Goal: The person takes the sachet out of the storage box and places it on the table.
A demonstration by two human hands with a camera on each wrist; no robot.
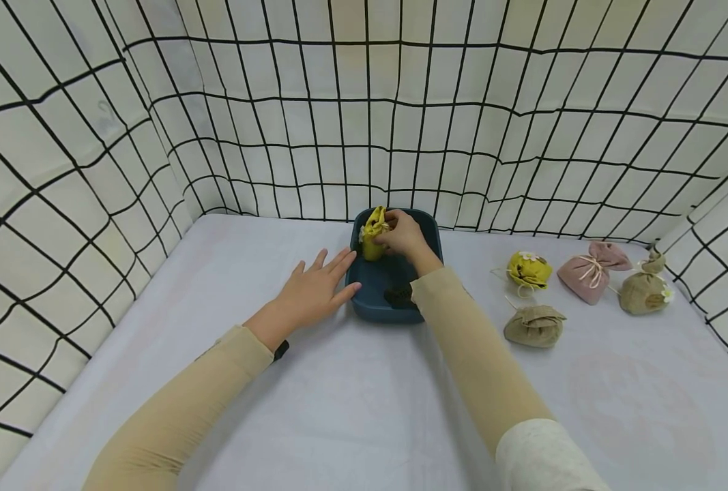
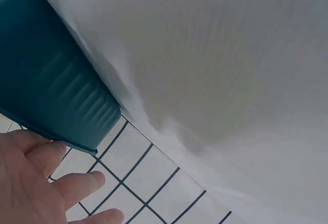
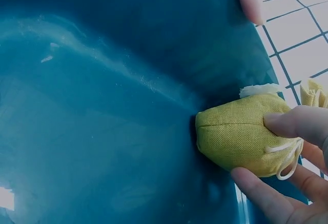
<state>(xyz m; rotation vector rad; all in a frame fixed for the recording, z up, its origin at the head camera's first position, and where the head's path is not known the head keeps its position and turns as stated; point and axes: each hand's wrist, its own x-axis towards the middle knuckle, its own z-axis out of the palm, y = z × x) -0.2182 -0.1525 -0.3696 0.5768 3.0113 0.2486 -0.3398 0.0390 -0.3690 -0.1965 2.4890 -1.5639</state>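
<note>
Right hand (image 1: 403, 235): reaches into the blue tub (image 1: 426, 225) at centre-far of the table; fingers (image 3: 294, 124) and thumb are curled around the yellow pouch (image 1: 372, 235), grasping it near its tied neck. Wrist view shows the white drawstring under the fingertips.

Yellow pouch: inside the tub, at its far-left corner, w/ bottom against the tub wall or floor (cannot tell which exactly). Standing about upright in head view, top frill up.

Left hand (image 1: 314, 290): lies flat on the table, palm down, fingers straight and spread, released, holding nothing. Fingertips touch or are just beside the left wall of the tub; wrist view shows the fingers (image 2: 77, 185) close to the tub rim.

Blue tub: dark teal plastic, rounded corners. A small dark item (image 1: 398, 296) lies at the near side inside, too small to identify.

Table (image 1: 278, 409): covered w/ pale cloth.

Other pouches: on the table right of the tub, well apart from both hands. Second yellow pouch (image 1: 528, 270) w/ small flower; beige pouch (image 1: 534, 325) nearer to the person; pink pouch (image 1: 591, 271) further right; olive pouch (image 1: 645, 290) w/ flower at far right.

Backdrop (image 1: 364, 123): white cloth w/ black grid lines, around three sides.

Sleeves: both arms in beige sleeves; dark band at left wrist (image 1: 280, 350).
</note>
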